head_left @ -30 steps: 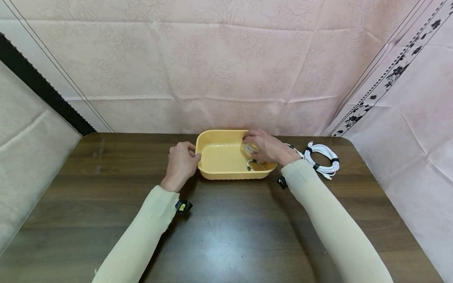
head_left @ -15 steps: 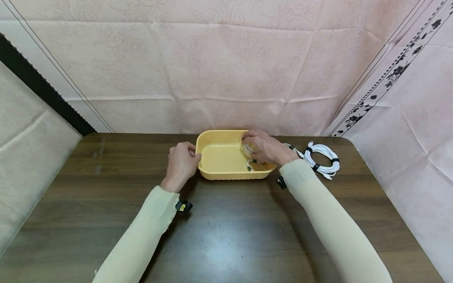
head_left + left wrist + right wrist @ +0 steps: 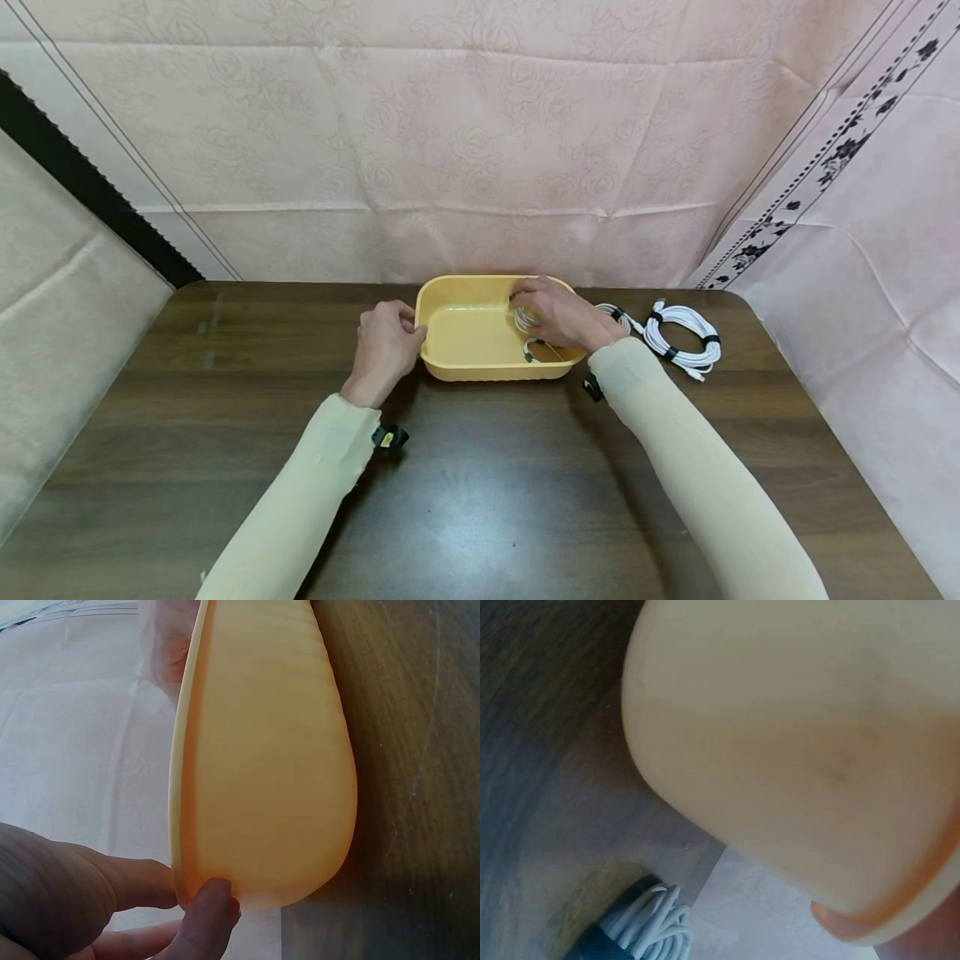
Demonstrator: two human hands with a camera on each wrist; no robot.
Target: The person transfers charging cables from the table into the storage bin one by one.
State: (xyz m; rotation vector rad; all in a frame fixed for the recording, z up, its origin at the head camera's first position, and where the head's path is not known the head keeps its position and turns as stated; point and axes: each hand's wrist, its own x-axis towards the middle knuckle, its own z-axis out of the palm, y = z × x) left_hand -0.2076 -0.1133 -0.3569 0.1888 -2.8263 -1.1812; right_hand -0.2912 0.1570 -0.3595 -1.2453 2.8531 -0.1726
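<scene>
A yellow plastic tub (image 3: 480, 370) stands at the back of the wooden table. My left hand (image 3: 384, 346) pinches its left end; in the left wrist view the thumb (image 3: 206, 915) lies on the outside wall (image 3: 270, 750), with a finger at the rim. Reaching in over the right end, my right hand (image 3: 558, 312) has its fingers curled on a coiled white cable (image 3: 523, 320), partly hidden beneath them. A thinner cable loop (image 3: 528, 354) with a dark tie lies below that hand inside the tub. The right wrist view is mostly filled by the tub's outer wall (image 3: 765, 735).
To the right of the tub lies a thick coil of white cable (image 3: 693, 362) with black ties. Another white coil (image 3: 617, 315) shows between it and my right wrist. A patterned cloth (image 3: 480, 150) hangs right behind the table's back edge.
My right hand has shifted slightly left inside the tub, along with the coil under its fingers. More of the cable behind the wrist shows now. The left hand has stayed put.
</scene>
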